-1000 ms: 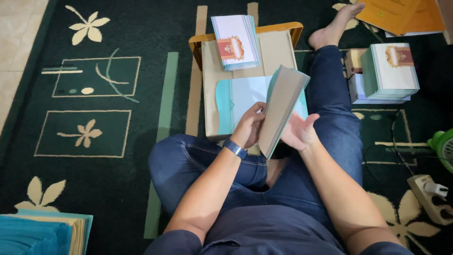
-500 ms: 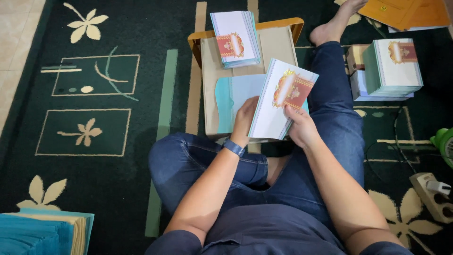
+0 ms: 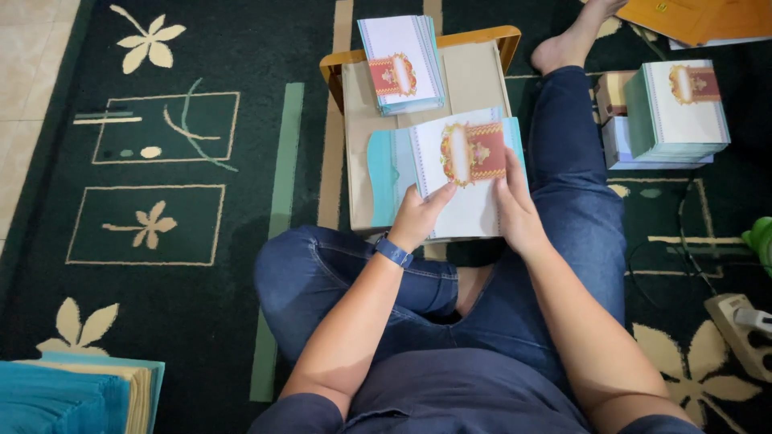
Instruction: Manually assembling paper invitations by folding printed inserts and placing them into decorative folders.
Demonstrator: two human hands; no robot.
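I sit cross-legged on a dark green carpet. Both hands hold a white card with a red and gold emblem, lying flat on a light blue envelope atop a small low table. My left hand, with a blue wristband, grips the card's lower left edge. My right hand presses along its right edge. A stack of similar cards rests at the table's far end.
Another stack of cards sits on boxes to the right of my leg. Blue and cream paper stacks lie at bottom left. A power strip and cable are at right. An orange folder lies top right.
The card was held up on edge a second ago. It has since been turned face up and lowered flat onto the blue envelope.
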